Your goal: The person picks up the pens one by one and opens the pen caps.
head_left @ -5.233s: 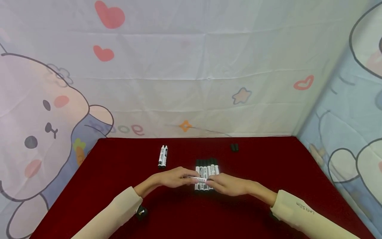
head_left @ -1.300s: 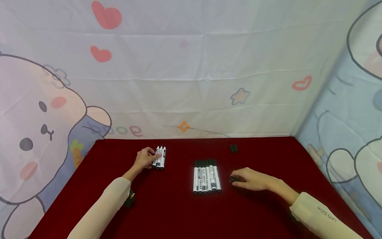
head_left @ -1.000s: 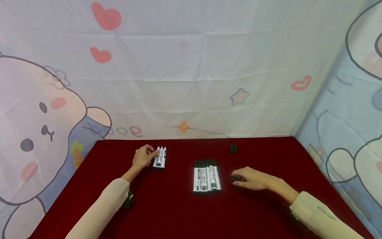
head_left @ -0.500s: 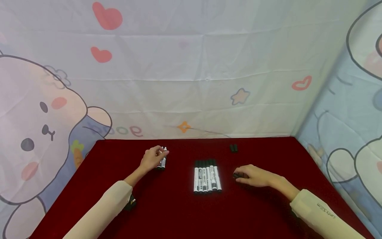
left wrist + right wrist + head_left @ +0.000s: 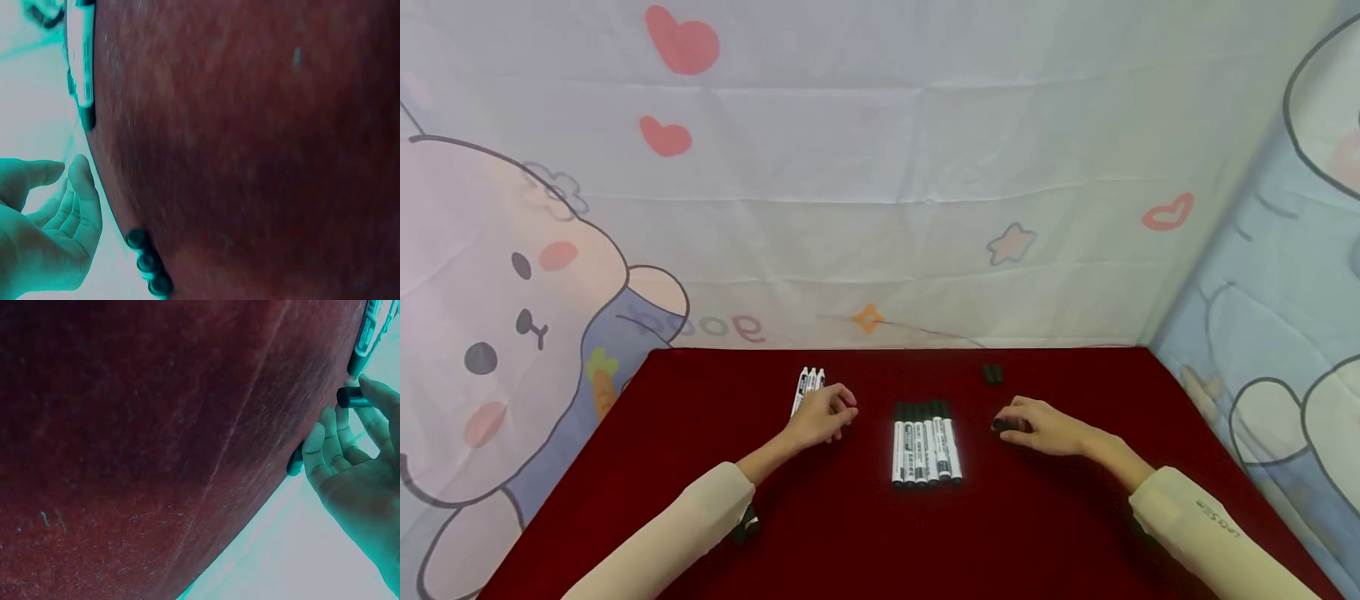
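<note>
My left hand [image 5: 822, 415], fingers loosely bent around nothing, hovers at the near right of three uncapped white markers [image 5: 808, 382]. It hides part of their lower ends in the head view. In the left wrist view thumb and fingertips stand apart, with the black ends of those markers [image 5: 149, 262] below the hand. My right hand [image 5: 1047, 427] pinches a black marker cap [image 5: 352, 397] between thumb and index finger, right of a row of capped white markers [image 5: 920, 451]. These lie side by side with their black caps pointing away from me.
Two black caps [image 5: 992, 374] lie side by side at the back right of the red tablecloth [image 5: 880, 542]. A printed fabric backdrop [image 5: 925, 167] rises behind the table's far edge. A dark wrist device [image 5: 745, 527] shows at the left sleeve.
Both hands held one marker over the row earlier. A third uncapped marker then joined the pair at left; my left hand let go and moved right. My right hand moved away with the cap.
</note>
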Demonstrator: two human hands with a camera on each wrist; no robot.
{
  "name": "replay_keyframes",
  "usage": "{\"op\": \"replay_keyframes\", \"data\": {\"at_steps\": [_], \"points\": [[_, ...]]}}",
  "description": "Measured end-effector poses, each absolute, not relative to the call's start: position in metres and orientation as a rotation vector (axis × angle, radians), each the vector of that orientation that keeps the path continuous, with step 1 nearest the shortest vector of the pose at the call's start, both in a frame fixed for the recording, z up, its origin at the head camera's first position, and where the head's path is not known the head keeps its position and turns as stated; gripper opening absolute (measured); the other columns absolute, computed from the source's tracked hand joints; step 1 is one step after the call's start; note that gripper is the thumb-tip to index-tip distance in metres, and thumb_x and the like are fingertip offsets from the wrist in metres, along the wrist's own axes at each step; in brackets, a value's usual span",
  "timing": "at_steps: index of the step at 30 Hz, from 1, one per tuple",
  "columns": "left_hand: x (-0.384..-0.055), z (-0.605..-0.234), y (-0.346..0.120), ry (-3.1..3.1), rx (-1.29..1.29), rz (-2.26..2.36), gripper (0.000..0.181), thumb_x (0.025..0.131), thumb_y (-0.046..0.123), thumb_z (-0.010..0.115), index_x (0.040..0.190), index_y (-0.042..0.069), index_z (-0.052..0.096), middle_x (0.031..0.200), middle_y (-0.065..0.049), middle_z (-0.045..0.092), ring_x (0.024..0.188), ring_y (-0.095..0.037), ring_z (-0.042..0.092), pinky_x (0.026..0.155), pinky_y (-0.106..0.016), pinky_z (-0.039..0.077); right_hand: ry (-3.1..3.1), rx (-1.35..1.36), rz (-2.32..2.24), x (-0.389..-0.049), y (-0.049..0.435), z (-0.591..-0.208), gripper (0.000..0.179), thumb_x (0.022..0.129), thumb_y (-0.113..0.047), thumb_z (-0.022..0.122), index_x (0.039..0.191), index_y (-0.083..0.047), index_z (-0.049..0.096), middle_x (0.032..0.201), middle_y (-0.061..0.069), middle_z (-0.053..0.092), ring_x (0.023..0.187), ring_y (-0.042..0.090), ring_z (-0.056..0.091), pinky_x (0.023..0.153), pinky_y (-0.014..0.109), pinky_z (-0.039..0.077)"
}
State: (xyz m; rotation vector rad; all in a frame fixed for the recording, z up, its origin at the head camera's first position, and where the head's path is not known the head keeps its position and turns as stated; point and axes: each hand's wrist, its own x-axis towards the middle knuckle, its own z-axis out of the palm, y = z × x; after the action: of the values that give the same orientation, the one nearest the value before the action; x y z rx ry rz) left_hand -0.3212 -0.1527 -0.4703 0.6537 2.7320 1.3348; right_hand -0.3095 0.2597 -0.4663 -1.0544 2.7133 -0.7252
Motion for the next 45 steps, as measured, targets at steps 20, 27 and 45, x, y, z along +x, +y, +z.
{"op": "replay_keyframes", "data": {"at_steps": [20,27,45], "points": [[-0.299,-0.480,-0.121,2.502,0.828,1.178,0.022,0.098,0.007,0.065,0.116,-0.006,0.060,0.089,-0.020,0.073,0.057,-0.020,0.067,0.049,-0.027,0.056,2.785,-0.676,-1.085,-0.352,0.272,-0.474,0.041,0.104,-0.020,0.060,0.135,0.006,0.057,0.107,0.017,0.072,0.086,0.018,0.066,0.069,0.026,0.053],[-0.300,-0.481,-0.111,2.502,0.834,1.157,0.027,0.097,0.012,0.067,0.116,-0.006,0.060,0.084,-0.017,0.073,0.055,-0.019,0.065,0.048,-0.025,0.054,2.874,-0.394,-1.263,-0.373,0.267,-0.472,0.047,0.106,-0.022,0.057,0.139,0.011,0.051,0.114,0.030,0.068,0.086,0.026,0.069,0.063,0.025,0.054],[-0.295,-0.477,-0.095,2.620,0.660,1.064,0.036,0.085,0.014,0.080,0.110,0.002,0.057,0.074,-0.001,0.070,0.050,-0.010,0.060,0.045,-0.022,0.051,2.965,-0.180,-1.092,-0.387,0.250,-0.484,0.045,0.105,-0.018,0.054,0.133,0.017,0.054,0.113,0.035,0.068,0.078,0.028,0.071,0.061,0.030,0.054]]}}
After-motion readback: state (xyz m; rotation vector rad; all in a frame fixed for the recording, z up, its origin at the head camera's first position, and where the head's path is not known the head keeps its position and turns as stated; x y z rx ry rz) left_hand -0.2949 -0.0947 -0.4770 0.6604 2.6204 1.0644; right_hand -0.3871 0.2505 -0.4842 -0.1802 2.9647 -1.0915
